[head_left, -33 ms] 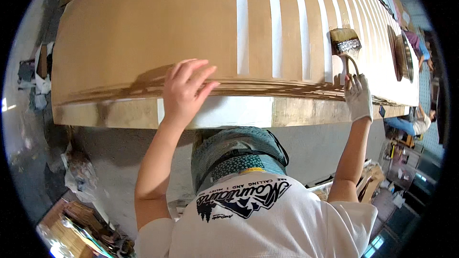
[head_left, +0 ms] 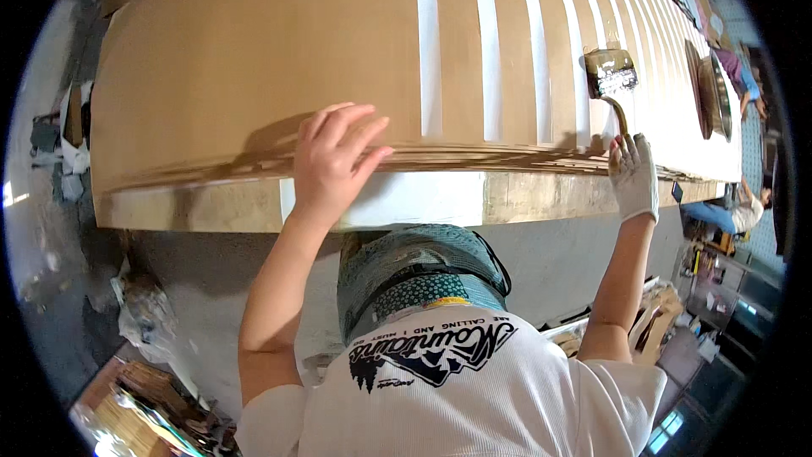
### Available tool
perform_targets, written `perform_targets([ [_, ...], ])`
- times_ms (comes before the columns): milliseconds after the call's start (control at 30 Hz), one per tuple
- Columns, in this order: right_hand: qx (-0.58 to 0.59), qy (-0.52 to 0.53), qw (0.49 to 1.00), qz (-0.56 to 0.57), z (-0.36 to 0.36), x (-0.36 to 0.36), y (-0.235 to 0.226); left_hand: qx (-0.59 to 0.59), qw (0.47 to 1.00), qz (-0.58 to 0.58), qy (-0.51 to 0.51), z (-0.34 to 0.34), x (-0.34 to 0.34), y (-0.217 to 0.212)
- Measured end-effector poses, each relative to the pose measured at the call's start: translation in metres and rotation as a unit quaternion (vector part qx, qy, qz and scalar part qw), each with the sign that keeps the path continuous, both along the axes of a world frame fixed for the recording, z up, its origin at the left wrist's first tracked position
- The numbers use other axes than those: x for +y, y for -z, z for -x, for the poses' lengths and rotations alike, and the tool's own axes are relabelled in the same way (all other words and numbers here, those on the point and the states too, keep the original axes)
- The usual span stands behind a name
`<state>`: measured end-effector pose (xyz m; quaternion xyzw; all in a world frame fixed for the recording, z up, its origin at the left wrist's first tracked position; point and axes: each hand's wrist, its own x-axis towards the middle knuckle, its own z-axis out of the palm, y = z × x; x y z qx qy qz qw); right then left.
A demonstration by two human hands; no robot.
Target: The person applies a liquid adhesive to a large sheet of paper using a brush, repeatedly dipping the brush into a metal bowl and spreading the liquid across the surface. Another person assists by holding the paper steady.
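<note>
My right hand (head_left: 633, 178), in a white glove, grips the curved handle of a wide flat brush (head_left: 611, 74). The brush head is over the overlapping sheets at the right; whether its bristles touch them I cannot tell. Bare and with fingers apart, my left hand (head_left: 330, 152) is at the near edge of a stack of brown board sheets (head_left: 254, 59). It holds nothing, and its contact with the edge is unclear. White strips (head_left: 430, 51) alternate with brown ones across the stack, narrowing toward the right.
A metal bowl (head_left: 721, 100) stands on the right end of the sheets. Under the stack runs a pale wooden table edge (head_left: 541, 197). Scrap board and plastic (head_left: 145, 313) lie on the floor at left. Another person (head_left: 729, 213) is at the far right.
The brush head has tilted a little, and its handle has swung slightly. My left hand has shifted slightly to the right.
</note>
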<state>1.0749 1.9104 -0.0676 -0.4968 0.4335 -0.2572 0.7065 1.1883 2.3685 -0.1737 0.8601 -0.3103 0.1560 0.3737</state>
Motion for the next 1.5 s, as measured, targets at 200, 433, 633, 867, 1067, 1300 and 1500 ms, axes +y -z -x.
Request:
perform_targets([
  [200, 0.111, -0.282, 0.917, 0.259, 0.164, 0.184, -0.099, 0.002, 0.997, -0.062, -0.035, 0.227, 0.033, -0.091],
  [433, 0.21, -0.521, 0.67, 0.486, 0.449, 0.347, -0.197, -0.018, 0.988, -0.114, -0.1, 0.578, 0.109, -0.216],
  [633, 0.209, -0.567, 0.682, 0.412, 0.665, 0.399, -0.255, -0.024, 0.982, -0.141, -0.124, 0.808, 0.165, -0.31],
  [867, 0.221, -0.641, 0.683, 0.273, 0.751, 0.393, -0.28, -0.005, 0.979, -0.151, -0.14, 0.91, 0.156, -0.347],
  [1067, 0.228, -0.646, 0.728, 0.042, 0.732, 0.379, -0.275, 0.001, 0.976, -0.17, -0.137, 0.9, 0.143, -0.347],
  [1300, 0.241, -0.657, 0.713, 0.037, 0.731, 0.389, -0.285, -0.018, 0.979, -0.146, -0.138, 0.912, 0.16, -0.353],
  [1500, 0.224, -0.659, 0.716, 0.047, 0.731, 0.392, -0.287, 0.03, 0.987, -0.088, -0.13, 0.912, 0.178, -0.354],
])
